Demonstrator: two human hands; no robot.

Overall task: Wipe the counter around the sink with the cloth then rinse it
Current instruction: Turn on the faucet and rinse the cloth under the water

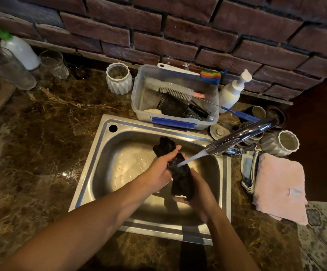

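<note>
A black cloth [180, 178] is stretched over the steel sink [103, 153], held at both ends. My left hand [158, 171] grips its upper part and my right hand [197, 190] grips its lower end. Water streams from the chrome tap [241, 133] onto the middle of the cloth, between my hands. The brown marble counter [41, 133] surrounds the sink; wet spots glint on it left of the rim.
A clear plastic tub [139, 106] with brushes stands behind the sink. A soap pump bottle [231, 90], white ribbed cups [118, 79] [284, 142] and glasses [55, 64] line the brick wall. A pink towel [280, 186] lies on the right.
</note>
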